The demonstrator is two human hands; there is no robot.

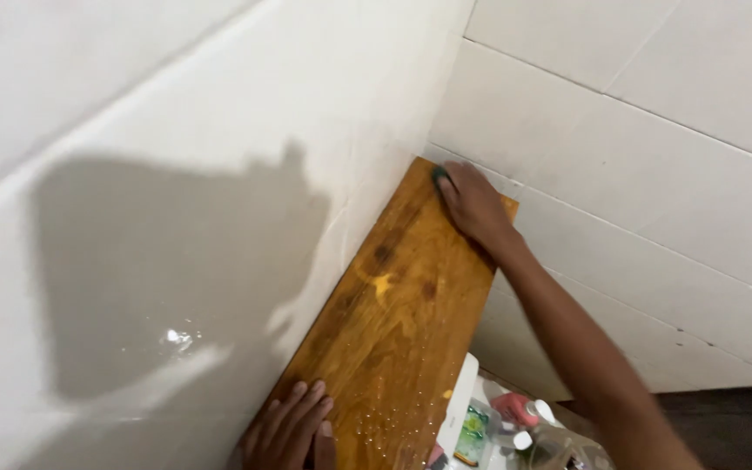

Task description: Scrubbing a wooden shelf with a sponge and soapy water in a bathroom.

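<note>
Right hand (473,204) lies palm-down at the far corner of a wooden shelf (393,322), fingers together and pressed on a small green pad (439,178), probably a scouring sponge, though only a sliver shows past the fingertips. Pressing flat like this puts the weight of the outstretched arm onto the pad, which suits rubbing the board. Left hand (293,426) rests at the near end, at about 7 o'clock from the right hand, fingers spread flat on the wood and gripping nothing; it seems placed to steady the plank against the push from the other end.

Wet beads and a pale smear sit on the board's middle, so the surface is damp. The shelf runs from 7 o'clock up to 1 o'clock, its long left edge tight against the white tiled wall (176,218) and its far end butting into the corner where a second tiled wall (637,174) meets it. That leaves no room past the pad at 12 or 10 o'clock; free travel lies back along the plank toward 7 o'clock. The right edge is open, with bottles and containers (515,426) crowded just below it at 5 o'clock.
</note>
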